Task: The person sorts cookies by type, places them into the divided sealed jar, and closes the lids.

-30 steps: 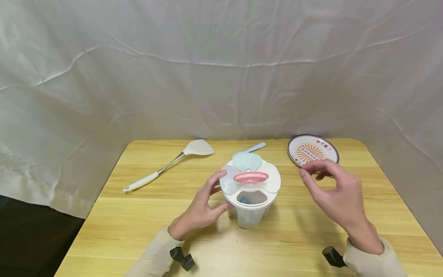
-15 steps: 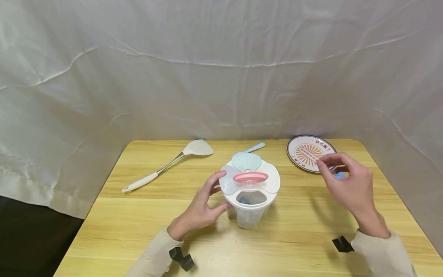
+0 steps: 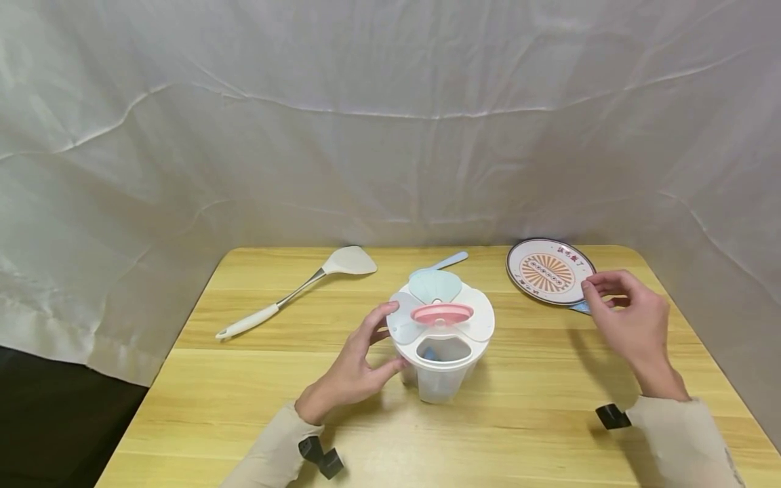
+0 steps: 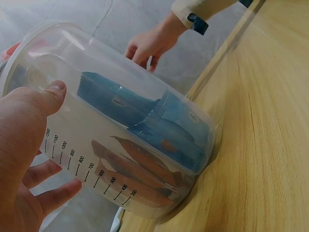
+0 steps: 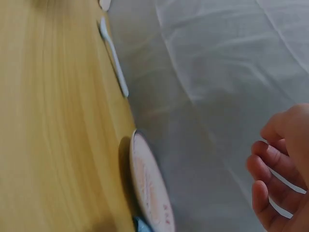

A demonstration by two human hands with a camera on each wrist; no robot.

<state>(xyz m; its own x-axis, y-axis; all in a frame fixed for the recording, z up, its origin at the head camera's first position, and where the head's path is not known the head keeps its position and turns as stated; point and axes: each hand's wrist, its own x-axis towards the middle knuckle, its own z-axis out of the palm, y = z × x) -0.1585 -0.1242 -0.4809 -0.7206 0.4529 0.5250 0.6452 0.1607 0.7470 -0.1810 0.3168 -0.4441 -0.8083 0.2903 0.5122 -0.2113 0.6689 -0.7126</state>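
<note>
My left hand (image 3: 360,366) holds a clear plastic storage canister (image 4: 130,111) round its left side, with the thumb and fingers spread near the lid. The white lid (image 3: 482,318) bears petal-shaped flaps and a pink handle (image 3: 442,312); one front opening is uncovered. Inside the canister, blue packets (image 4: 116,101) and orange-brown packets (image 4: 145,159) show through the wall. My right hand (image 3: 637,325) hovers at the right with loosely curled fingers and nothing visible between them. Beside it, a blue packet (image 3: 581,308) lies against the near edge of a round patterned plate (image 3: 549,271).
A white spatula (image 3: 350,260) with a steel shaft lies at the left of the wooden table (image 3: 274,386). Behind the canister lies a pale blue utensil (image 3: 450,259), partly hidden. A grey cloth (image 3: 396,135) hangs along the table's back and sides.
My right hand has moved right, from the near side of the plate to its right. The blue packet, out of sight a second ago, now shows at the plate's edge. My left hand stays put.
</note>
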